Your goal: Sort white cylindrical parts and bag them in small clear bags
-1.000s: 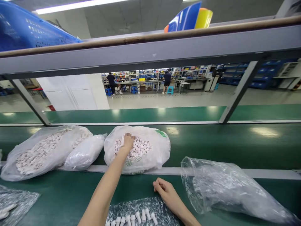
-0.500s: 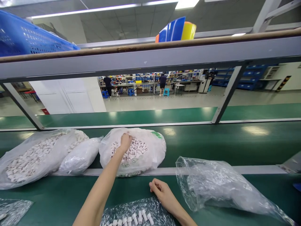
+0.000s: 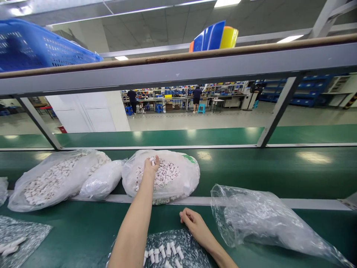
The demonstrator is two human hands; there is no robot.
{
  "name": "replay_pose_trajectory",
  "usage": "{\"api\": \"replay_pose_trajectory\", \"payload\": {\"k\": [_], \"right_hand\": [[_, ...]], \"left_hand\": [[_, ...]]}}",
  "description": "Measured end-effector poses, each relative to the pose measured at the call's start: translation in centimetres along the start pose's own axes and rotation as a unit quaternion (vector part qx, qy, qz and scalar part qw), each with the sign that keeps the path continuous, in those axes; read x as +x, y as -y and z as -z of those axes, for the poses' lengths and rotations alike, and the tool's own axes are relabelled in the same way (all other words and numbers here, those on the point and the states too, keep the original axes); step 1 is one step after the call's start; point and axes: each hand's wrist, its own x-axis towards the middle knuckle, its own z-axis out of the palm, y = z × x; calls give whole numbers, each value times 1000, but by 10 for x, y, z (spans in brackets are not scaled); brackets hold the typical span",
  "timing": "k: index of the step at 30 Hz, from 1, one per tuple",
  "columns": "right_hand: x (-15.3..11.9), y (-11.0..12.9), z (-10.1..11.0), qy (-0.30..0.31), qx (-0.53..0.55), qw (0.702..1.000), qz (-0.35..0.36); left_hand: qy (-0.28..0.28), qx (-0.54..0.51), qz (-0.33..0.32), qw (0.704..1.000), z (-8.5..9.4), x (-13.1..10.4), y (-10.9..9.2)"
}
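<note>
Plainly, the small white parts [image 3: 169, 175] lie heaped in the opening of a white plastic bag [image 3: 188, 182], whose folds spread around them, presumably so that a hand can dip straight in. At the bag's far left part, the left hand [image 3: 151, 165] is cupped, thumb and fingers drawn around a few parts; how many, I cannot tell. Nearer, the right hand [image 3: 194, 222] is loosely curled beside the far edge of a crinkled plastic sheet [image 3: 196, 255], its palm hidden, so I cannot tell whether it holds anything. On that sheet, short white pieces [image 3: 168, 249] lie roughly in rows, probably to keep them apart and easy to count. Left of the bag sit a puffed white bundle [image 3: 102, 180] and a larger filled bag [image 3: 48, 182]; a clear bag [image 3: 259, 216] lies to the right.
</note>
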Motion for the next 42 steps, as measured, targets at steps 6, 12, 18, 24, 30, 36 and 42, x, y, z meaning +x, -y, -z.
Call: {"api": "replay_pose_trajectory", "payload": {"k": [6, 12, 18, 24, 30, 36, 42], "right_hand": [[3, -2, 0, 2, -5, 1000, -1], [4, 1, 0, 21, 0, 1000, -4], [5, 3, 0, 23, 2, 1000, -7], [8, -3, -1, 35, 3, 999, -23], [11, 8, 0, 40, -4, 999, -24], [-8, 61, -8, 57, -58, 996, 40], [-42, 95, -23, 140, -118, 981, 57]], "left_hand": [[-14, -1, 13, 1000, 5, -6, -3], [18, 4, 27, 999, 18, -21, -10], [98, 31, 108, 989, 41, -60, -16], [190, 63, 144, 969, 73, -128, -24], [235, 85, 133, 959, 153, -211, -22], [243, 69, 137, 958, 223, -261, -6], [261, 20, 128, 957, 267, -280, -3]]}}
